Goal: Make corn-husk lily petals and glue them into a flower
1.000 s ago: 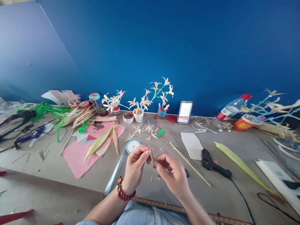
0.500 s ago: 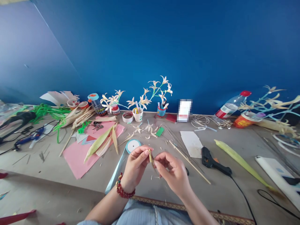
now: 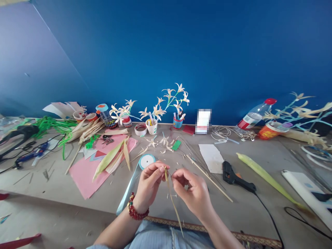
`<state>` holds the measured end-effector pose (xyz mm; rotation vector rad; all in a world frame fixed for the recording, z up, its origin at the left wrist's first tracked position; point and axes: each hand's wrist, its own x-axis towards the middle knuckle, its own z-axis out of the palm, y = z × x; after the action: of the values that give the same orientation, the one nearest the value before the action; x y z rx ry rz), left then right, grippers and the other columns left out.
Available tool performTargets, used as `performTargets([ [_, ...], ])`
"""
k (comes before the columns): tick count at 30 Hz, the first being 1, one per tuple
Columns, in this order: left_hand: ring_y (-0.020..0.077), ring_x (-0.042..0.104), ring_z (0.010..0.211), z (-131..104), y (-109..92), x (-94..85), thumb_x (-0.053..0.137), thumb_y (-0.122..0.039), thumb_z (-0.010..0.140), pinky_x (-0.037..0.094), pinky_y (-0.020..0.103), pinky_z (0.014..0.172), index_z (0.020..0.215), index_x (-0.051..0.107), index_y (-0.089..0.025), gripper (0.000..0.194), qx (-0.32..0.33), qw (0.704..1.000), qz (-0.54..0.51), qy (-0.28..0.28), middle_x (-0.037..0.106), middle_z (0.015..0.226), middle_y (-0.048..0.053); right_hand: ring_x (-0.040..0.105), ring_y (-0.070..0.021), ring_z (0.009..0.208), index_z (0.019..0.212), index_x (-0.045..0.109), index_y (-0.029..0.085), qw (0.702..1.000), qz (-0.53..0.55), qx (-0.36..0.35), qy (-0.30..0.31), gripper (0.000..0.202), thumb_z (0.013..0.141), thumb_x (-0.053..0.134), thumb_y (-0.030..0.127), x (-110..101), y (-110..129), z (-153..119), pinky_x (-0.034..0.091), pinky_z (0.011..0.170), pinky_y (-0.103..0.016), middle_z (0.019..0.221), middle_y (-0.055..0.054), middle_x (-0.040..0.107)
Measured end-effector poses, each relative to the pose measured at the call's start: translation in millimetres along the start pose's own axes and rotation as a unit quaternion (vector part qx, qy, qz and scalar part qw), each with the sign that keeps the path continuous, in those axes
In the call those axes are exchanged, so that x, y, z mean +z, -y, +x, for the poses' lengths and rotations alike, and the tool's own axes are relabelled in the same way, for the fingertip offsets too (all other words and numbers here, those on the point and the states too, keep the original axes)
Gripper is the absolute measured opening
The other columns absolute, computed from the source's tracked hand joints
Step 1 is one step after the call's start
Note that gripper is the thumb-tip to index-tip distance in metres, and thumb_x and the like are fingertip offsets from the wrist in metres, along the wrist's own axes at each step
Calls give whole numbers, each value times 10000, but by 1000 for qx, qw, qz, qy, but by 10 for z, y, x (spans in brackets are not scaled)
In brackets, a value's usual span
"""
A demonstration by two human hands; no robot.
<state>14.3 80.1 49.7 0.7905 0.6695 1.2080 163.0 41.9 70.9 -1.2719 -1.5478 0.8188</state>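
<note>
A narrow dry husk strip (image 3: 174, 204) hangs down from the pinched fingertips of my left hand (image 3: 153, 180), which has a red bead bracelet at its wrist. Just to the right, my right hand (image 3: 190, 188) has thumb and forefinger pressed together near the top of the strip. A thin dark piece, perhaps wire, shows between the two hands, too small to make out well. Beyond my left hand lies a ribbon spool (image 3: 147, 161) with light blue ribbon trailing toward the table's front edge.
A black glue gun (image 3: 237, 178) and a green husk (image 3: 267, 178) lie at the right. Pink paper (image 3: 88, 176) with husks is at the left. Cups with husk flowers (image 3: 151, 127), a bottle (image 3: 252, 119) and a pen cup (image 3: 177, 122) stand along the blue wall.
The strip, earlier bunched between both hands, now hangs long and loose below my left fingertips. My right fingers have moved slightly away from it.
</note>
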Motion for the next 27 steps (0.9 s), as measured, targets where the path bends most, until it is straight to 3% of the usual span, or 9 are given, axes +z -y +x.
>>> performTargets([
  [9, 142, 510, 692, 19, -145, -79, 668, -308, 895, 397, 262, 659, 803, 767, -177, 189, 57, 979, 184, 63, 613, 780, 37, 486, -107, 505, 725, 563, 216, 999, -20, 25, 30, 118, 833, 533, 178, -81, 54, -43, 352, 456, -190, 572, 44, 529],
  [15, 146, 522, 678, -6, -238, -52, 628, -322, 923, 414, 256, 625, 811, 748, -167, 226, 75, 955, 270, 92, 612, 775, 45, 435, -95, 497, 710, 531, 211, 998, 7, 41, 37, 118, 824, 537, 183, -26, 66, -83, 308, 447, -185, 563, 57, 476],
  [19, 140, 532, 678, -33, -183, -56, 627, -316, 927, 433, 254, 634, 849, 759, -173, 209, 90, 960, 254, 76, 620, 796, 48, 415, -89, 476, 701, 539, 205, 997, 41, 58, 23, 127, 827, 548, 220, 31, 40, -78, 306, 441, -186, 548, 59, 462],
  [27, 135, 554, 668, -40, -86, -91, 718, -328, 856, 452, 255, 630, 916, 795, -178, 179, 56, 984, 162, 37, 663, 848, 67, 410, -84, 420, 713, 559, 205, 994, 79, 71, 5, 157, 853, 558, 275, 57, 36, -38, 315, 402, -187, 518, 61, 466],
])
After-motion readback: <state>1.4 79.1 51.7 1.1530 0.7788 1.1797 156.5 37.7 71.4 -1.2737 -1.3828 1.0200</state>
